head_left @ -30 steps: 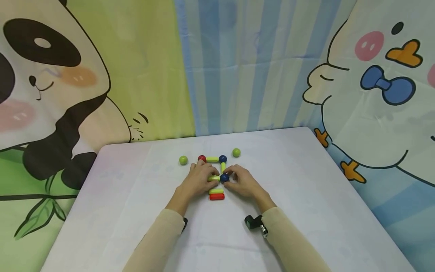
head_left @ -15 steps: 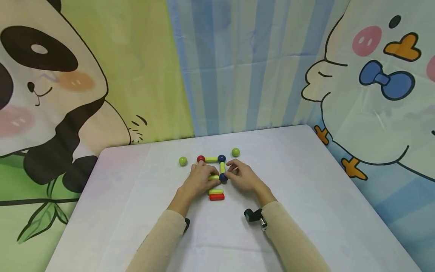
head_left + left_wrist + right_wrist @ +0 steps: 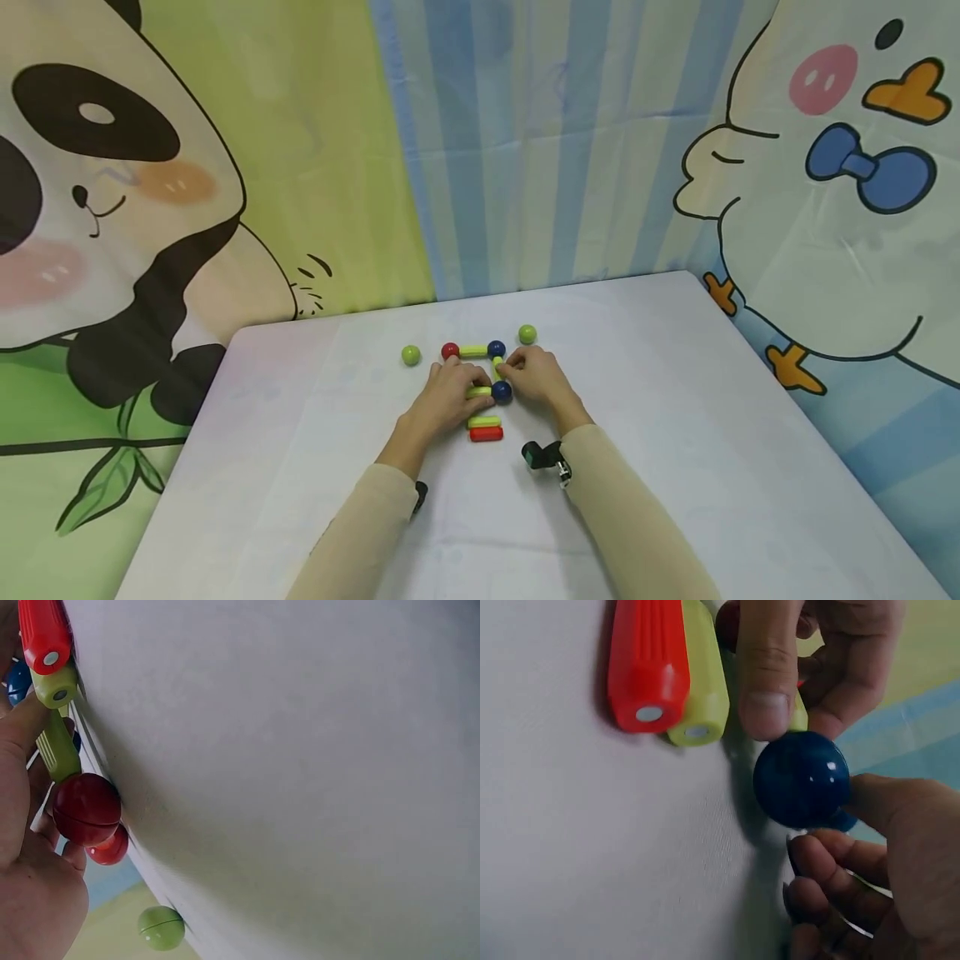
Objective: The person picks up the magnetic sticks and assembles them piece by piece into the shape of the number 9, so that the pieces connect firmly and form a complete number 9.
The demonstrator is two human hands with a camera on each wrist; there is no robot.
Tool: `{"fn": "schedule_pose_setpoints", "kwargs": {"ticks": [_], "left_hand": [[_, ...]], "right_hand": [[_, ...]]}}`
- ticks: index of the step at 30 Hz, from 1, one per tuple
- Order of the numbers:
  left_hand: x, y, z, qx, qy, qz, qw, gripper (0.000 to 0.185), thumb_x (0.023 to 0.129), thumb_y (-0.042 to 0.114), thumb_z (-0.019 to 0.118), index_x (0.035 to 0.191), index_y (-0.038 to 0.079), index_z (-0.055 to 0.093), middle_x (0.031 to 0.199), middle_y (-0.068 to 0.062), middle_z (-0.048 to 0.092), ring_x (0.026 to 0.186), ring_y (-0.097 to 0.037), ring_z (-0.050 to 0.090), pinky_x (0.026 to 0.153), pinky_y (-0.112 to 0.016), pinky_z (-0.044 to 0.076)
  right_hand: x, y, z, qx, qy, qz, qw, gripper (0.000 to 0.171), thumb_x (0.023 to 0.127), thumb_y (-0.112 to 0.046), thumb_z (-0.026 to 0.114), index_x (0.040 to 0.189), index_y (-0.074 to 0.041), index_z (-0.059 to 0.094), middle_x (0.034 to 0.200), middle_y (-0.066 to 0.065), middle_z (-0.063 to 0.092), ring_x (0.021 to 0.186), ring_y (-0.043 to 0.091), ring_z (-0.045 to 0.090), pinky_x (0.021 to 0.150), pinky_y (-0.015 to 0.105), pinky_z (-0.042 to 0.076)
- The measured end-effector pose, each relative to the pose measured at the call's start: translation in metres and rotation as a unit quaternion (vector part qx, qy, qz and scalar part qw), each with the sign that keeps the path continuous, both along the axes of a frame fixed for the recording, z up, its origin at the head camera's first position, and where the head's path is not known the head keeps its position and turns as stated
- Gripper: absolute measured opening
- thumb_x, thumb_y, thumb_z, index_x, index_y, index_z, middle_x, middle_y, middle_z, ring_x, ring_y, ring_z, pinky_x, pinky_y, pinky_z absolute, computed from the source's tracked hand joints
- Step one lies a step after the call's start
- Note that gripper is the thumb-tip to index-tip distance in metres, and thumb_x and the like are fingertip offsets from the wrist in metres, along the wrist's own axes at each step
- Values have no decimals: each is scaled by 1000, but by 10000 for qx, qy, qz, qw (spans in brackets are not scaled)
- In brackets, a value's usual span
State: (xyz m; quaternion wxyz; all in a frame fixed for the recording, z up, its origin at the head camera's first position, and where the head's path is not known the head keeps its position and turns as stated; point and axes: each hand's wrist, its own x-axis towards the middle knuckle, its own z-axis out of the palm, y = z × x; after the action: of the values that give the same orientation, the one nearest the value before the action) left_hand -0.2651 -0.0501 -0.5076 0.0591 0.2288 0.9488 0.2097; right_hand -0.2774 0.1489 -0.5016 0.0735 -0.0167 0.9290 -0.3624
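In the head view my left hand (image 3: 459, 388) pinches a short green rod (image 3: 478, 392) that meets a blue ball (image 3: 502, 391). The left wrist view shows that green rod (image 3: 57, 747) ending in a red ball (image 3: 86, 808) beside my left hand (image 3: 26, 825). My right hand (image 3: 517, 371) curls round the blue ball (image 3: 801, 780), thumb (image 3: 885, 802) against its side, next to an upright green rod (image 3: 497, 367). Further back, a red ball (image 3: 450, 351), a green rod (image 3: 472, 351) and a second blue ball (image 3: 496, 348) form a row.
A loose green rod (image 3: 484, 422) and red rod (image 3: 486, 433) lie side by side just in front of my hands. Single green balls (image 3: 410, 355) (image 3: 527, 334) sit left and right of the shape. The white table (image 3: 675, 433) ends at cartoon curtains (image 3: 525, 142).
My right hand has slid forward along the blue ball toward the upright green rod. My left hand keeps its hold on the green rod. The view has shifted slightly.
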Motion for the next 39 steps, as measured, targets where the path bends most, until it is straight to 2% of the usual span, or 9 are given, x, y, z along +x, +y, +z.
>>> {"fn": "schedule_pose_setpoints", "kwargs": {"ticks": [4, 7, 17, 23, 28, 30, 33, 36, 39], "left_hand": [[0, -2, 0, 109, -88, -66, 9999, 25, 90, 41, 79, 108, 24, 75, 100, 11, 67, 100, -16, 48, 91, -37, 40], [-1, -3, 0, 217, -103, -164, 9996, 24, 91, 40, 79, 108, 23, 75, 100, 11, 69, 97, -15, 51, 92, -36, 44], [-4, -4, 0, 366, -57, -209, 9991, 23, 90, 40, 79, 105, 23, 75, 99, 10, 69, 96, -15, 53, 93, -38, 43], [-7, -4, -3, 549, -117, -27, 9984, 21, 91, 40, 78, 105, 24, 75, 102, 10, 72, 102, -15, 60, 97, -41, 47], [-7, -3, -3, 525, -167, -5, 9985, 20, 91, 38, 79, 104, 23, 76, 103, 9, 72, 104, -16, 58, 100, -44, 45], [-6, -2, -3, 474, -135, 6, 9988, 24, 90, 39, 80, 107, 22, 75, 109, 7, 71, 109, -18, 56, 102, -45, 44], [-7, -5, -3, 396, 82, 139, 9991, 39, 88, 44, 81, 119, 23, 72, 126, 1, 63, 120, -23, 50, 107, -48, 41], [-7, -14, -4, 448, 280, 412, 9978, 59, 83, 50, 83, 133, 26, 64, 146, -3, 48, 130, -28, 41, 110, -50, 38], [-8, -24, -6, 667, 246, 609, 9956, 73, 80, 52, 85, 142, 27, 57, 158, -4, 34, 134, -31, 36, 110, -53, 39]], "right_hand": [[-4, -9, 2, 413, -159, -219, 9988, 33, 93, -44, 72, 99, -12, 76, 97, 4, 72, 90, 23, 64, 81, 41, 53], [-6, -14, 3, 528, -281, -407, 9974, 31, 93, -44, 70, 97, -14, 76, 98, 3, 72, 89, 22, 64, 77, 40, 52], [-8, -17, 12, -143, -243, -695, 9972, 31, 93, -37, 66, 98, -8, 76, 94, 6, 72, 84, 21, 62, 72, 33, 48], [-5, -15, 7, -226, -233, -700, 9970, 31, 92, -39, 69, 97, -9, 77, 93, 4, 72, 85, 21, 61, 73, 33, 47], [-6, -13, 1, -156, -160, -635, 9977, 31, 93, -40, 68, 99, -10, 77, 96, 4, 74, 89, 22, 63, 81, 38, 50], [-6, -12, -1, -85, -161, -607, 9980, 31, 94, -41, 68, 100, -11, 77, 97, 4, 74, 91, 23, 64, 84, 41, 50], [-6, -11, -2, -50, -160, -548, 9984, 33, 95, -42, 67, 101, -12, 77, 97, 4, 74, 93, 23, 65, 87, 43, 50], [-6, -10, -4, -71, -153, -498, 9986, 34, 97, -44, 66, 103, -12, 76, 97, 3, 74, 93, 23, 65, 89, 43, 50], [-8, -9, -4, -108, -151, -469, 9987, 35, 97, -44, 66, 104, -11, 76, 97, 4, 73, 93, 23, 64, 89, 43, 50]]}}
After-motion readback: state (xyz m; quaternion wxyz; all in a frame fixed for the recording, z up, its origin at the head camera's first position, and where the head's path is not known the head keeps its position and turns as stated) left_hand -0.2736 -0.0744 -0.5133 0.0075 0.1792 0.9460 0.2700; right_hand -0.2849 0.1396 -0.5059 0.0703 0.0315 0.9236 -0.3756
